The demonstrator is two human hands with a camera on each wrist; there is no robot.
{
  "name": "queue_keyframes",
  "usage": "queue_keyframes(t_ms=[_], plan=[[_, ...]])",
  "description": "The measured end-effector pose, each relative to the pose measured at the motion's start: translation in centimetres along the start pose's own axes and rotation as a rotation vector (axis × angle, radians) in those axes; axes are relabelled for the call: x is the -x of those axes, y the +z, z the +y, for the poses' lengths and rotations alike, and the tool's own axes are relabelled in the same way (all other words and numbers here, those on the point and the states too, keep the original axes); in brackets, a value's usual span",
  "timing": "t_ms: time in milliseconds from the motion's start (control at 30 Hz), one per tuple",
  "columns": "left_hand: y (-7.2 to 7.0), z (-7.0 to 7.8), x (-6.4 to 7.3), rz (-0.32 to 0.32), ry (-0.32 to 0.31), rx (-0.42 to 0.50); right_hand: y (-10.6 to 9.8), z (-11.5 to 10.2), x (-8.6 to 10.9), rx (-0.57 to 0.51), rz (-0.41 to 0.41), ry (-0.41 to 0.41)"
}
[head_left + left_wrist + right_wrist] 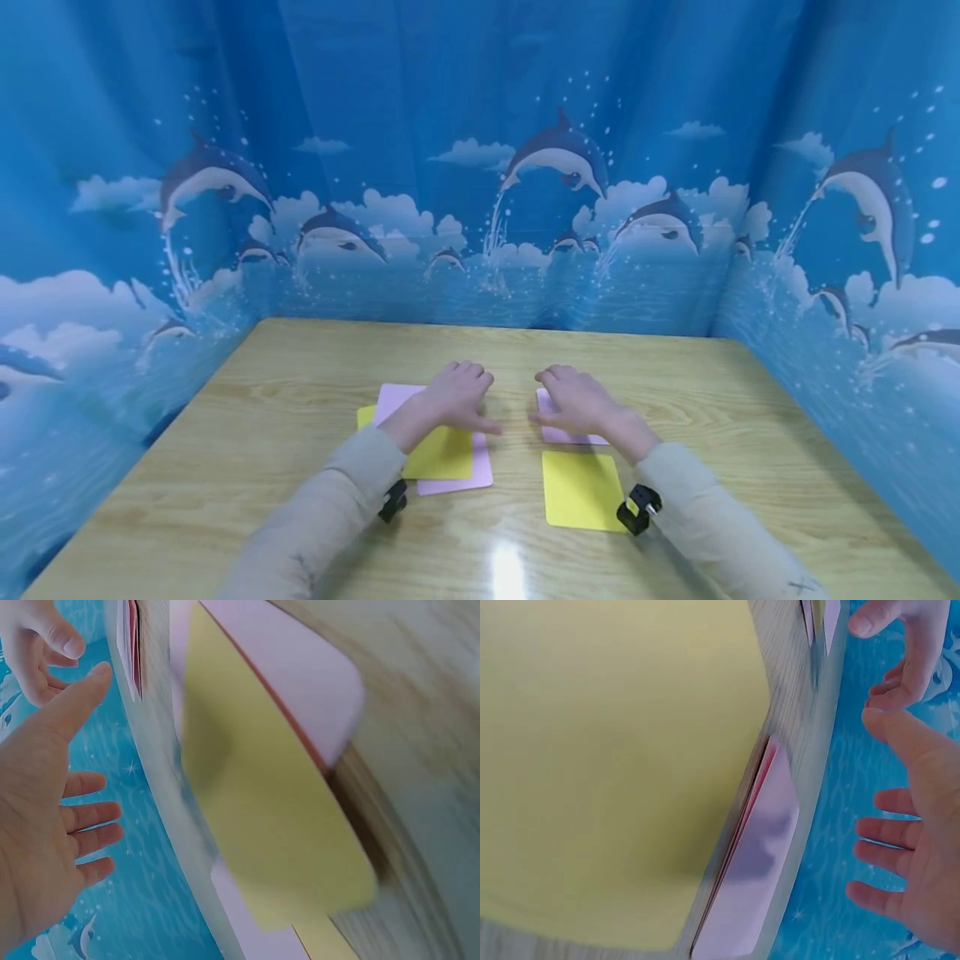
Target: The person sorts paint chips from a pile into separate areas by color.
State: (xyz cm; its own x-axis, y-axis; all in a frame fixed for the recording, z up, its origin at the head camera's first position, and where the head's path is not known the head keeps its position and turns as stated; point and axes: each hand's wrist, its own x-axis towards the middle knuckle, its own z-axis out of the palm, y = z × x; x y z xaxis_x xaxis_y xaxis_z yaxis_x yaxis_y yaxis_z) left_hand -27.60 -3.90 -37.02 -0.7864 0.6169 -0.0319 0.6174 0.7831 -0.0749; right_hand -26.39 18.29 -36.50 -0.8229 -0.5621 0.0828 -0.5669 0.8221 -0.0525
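My left hand (457, 396) hovers over an overlapping pile of cards at the left, its fingers loosely spread and holding nothing. In that pile a yellow card (442, 457) lies across pink cards (482, 467). My right hand (577, 400), likewise holding nothing, is above a pink card stack (555, 435) on the right; the right wrist view shows several layers in this pink stack (754, 862). Nearer to me lies a separate yellow card (581, 492). The thumbs of both hands point inward, with a gap between the hands.
A wooden table (300, 375) carries the cards. Blue curtains with dolphins (480, 275) stand behind it and along both sides. Small black devices (637, 508) sit at both wrists. A bright reflection shows near the table's front.
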Motion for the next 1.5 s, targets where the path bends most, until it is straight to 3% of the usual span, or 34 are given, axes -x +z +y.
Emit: queue_keyframes(t_ms=[433, 633, 900, 1167, 1500], plan=[[0.4, -2.2, 3.5, -0.009, -0.051, 0.007, 0.3, -3.8, -1.1, -0.023, 0.019, -0.003], [0.9, -3.2, 4.8, 0.005, -0.059, 0.052, 0.6, -5.2, -1.5, -0.069, 0.01, -0.064], [1.1, -3.7, 6.9, 0.021, -0.023, 0.07, 1.0, -6.7, -2.2, -0.059, 0.045, -0.163], [1.8, -4.3, 8.2, 0.002, -0.026, 0.097, 1.6, -8.3, -2.7, -0.056, -0.016, -0.175], [2.1, -4.5, 9.4, -0.021, -0.012, 0.142, 3.0, -9.6, -3.4, -0.062, -0.166, -0.155]])
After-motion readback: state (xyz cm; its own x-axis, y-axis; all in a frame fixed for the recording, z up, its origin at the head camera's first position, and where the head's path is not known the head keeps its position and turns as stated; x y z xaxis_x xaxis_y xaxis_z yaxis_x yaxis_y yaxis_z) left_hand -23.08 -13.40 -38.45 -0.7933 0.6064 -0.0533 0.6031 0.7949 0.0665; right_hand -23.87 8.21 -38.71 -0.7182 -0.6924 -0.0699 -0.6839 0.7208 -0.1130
